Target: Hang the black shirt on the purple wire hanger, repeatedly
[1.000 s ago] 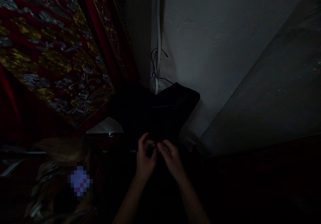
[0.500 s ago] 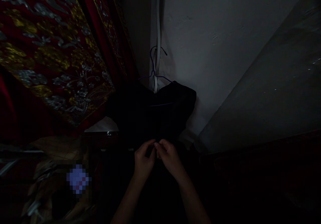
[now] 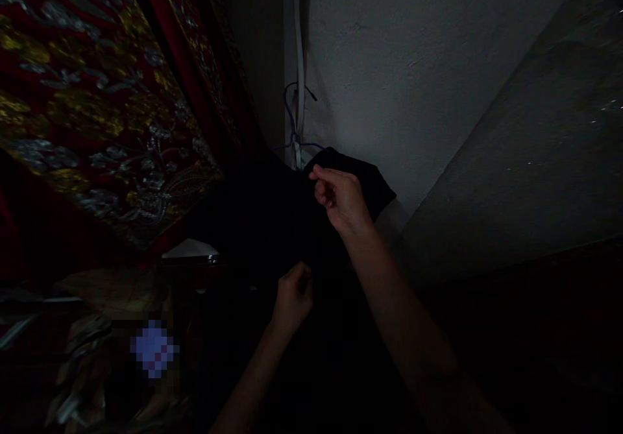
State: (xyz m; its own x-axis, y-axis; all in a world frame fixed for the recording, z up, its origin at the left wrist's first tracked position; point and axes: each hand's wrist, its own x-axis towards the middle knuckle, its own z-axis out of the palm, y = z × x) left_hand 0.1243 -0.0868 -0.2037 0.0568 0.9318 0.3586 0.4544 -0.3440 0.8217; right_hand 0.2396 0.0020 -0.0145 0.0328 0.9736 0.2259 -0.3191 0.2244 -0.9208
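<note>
A black short-sleeved shirt [image 3: 257,207] hangs from a thin purple wire hanger [image 3: 287,106] against the wall. My right hand [image 3: 343,199] is raised to its neckline, fingers curled and pinched together at the collar's edge. Lower down, my left hand [image 3: 294,294] is closed on the shirt's front, with thumb and fingers pressed together. The cloth is so dark that its folds and any fastenings cannot be made out.
Red cloth [image 3: 97,109] with gold and silver embroidery hangs at the left. A pale cable [image 3: 299,45] runs down the grey wall [image 3: 413,84] behind the hanger. Jumbled items and a blurred blue patch [image 3: 154,348] lie at lower left.
My right hand has left the spot beside my left hand and gone up to the collar. The left hand stays low on the front. The hanger's lower bar no longer shows in the neck opening.
</note>
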